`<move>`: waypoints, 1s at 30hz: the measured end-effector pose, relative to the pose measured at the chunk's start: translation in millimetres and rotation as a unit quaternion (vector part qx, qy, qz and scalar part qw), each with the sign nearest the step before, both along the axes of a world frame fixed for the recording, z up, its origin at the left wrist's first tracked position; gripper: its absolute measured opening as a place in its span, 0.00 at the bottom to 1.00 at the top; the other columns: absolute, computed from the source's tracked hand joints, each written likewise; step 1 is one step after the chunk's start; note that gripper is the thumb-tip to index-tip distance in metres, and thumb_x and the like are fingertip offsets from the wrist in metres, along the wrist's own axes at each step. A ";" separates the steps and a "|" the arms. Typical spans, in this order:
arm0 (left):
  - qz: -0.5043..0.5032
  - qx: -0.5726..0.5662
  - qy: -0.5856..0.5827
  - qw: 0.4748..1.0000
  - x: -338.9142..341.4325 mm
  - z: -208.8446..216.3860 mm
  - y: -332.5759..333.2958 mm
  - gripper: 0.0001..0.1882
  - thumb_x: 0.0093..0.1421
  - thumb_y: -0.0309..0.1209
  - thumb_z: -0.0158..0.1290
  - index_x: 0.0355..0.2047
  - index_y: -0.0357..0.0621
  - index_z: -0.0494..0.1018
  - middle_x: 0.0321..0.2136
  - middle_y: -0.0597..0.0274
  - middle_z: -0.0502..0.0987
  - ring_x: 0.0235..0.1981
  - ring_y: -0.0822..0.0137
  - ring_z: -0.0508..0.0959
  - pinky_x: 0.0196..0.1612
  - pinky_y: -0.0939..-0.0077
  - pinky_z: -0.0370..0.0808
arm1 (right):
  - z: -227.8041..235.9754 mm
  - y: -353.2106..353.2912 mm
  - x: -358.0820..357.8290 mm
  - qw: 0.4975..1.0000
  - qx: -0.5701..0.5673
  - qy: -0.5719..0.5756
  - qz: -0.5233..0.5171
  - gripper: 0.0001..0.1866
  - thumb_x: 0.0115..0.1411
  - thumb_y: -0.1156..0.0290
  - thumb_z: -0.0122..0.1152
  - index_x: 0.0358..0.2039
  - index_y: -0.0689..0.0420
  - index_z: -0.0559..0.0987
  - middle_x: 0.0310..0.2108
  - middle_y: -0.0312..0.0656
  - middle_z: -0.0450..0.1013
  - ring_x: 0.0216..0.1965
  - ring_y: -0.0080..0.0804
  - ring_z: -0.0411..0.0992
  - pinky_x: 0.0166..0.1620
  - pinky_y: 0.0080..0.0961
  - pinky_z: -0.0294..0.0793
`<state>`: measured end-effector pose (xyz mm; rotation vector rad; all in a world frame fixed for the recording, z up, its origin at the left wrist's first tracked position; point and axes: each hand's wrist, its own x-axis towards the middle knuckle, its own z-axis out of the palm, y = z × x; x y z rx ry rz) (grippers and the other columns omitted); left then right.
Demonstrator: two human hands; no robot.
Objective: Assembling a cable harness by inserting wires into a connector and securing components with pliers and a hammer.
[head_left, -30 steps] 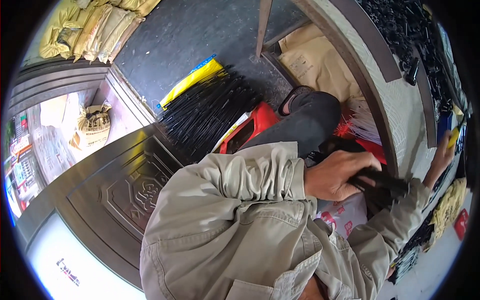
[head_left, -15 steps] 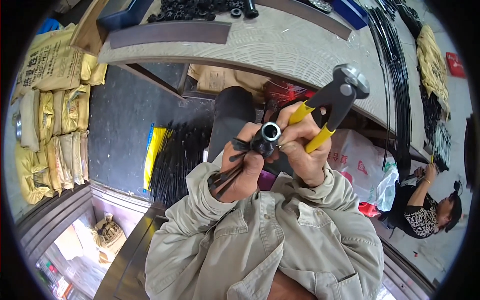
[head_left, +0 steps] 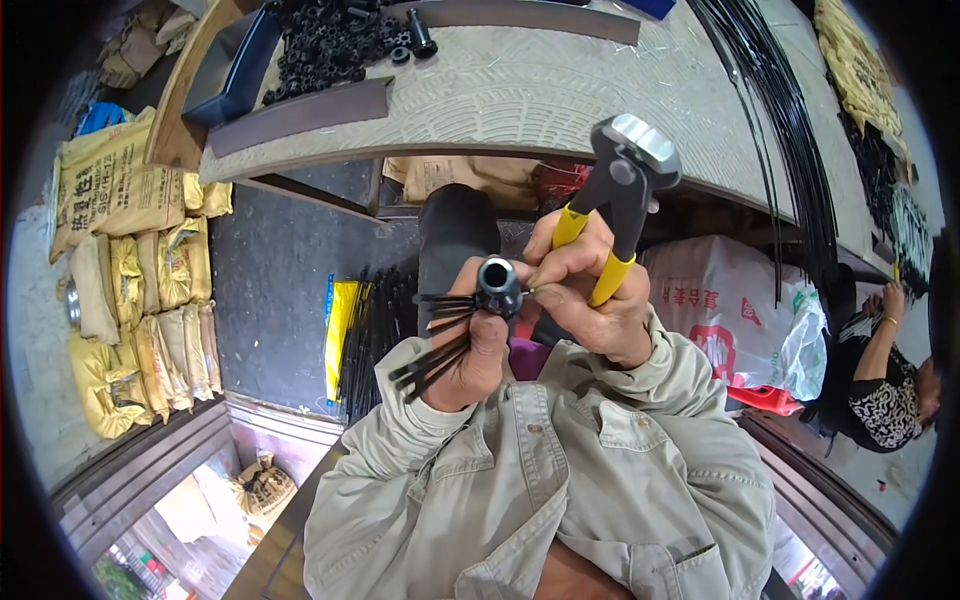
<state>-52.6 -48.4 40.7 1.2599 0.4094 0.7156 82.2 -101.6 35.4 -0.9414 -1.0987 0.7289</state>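
Observation:
My left hand (head_left: 465, 365) is closed around a black tube (head_left: 497, 288) in front of my chest. Its round, metal-rimmed mouth faces up. Several thin black ribs (head_left: 440, 360) fan out to the left from the tube, past my thumb. Within my right hand (head_left: 605, 310) lie the yellow handles of a pair of end-cutting pincers (head_left: 625, 180), whose metal jaws point up and away from me. The thumb and forefinger of that hand pinch at the tube's right side, seemingly on a thin wire end too small to make out clearly.
A workbench (head_left: 490, 115) spans the far side, carrying a heap of small black parts (head_left: 330, 45) and long black rods (head_left: 785, 110). Yellow sacks (head_left: 125, 190) are stacked left, near a rod bundle (head_left: 375, 350) on the floor. A white plastic bag (head_left: 695, 290) and another person (head_left: 885, 400) are right.
The whole view has shifted, so the bench parts and sacks sit differently. Both hands, with tube and pincers, appear farther left; my right fingertips stay at the tube's side.

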 end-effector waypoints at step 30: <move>-0.002 0.029 0.001 1.000 5.8 -8.2 -3.0 0.29 0.59 0.53 0.41 0.43 0.36 0.61 0.31 0.66 0.65 0.30 0.76 0.64 0.34 0.82 0.63 | -2.9 -3.1 -0.5 0.998 0.011 0.046 -0.047 0.11 0.38 0.85 0.62 0.25 0.60 0.76 0.28 0.40 0.68 0.30 0.28 0.67 0.32 0.22 0.65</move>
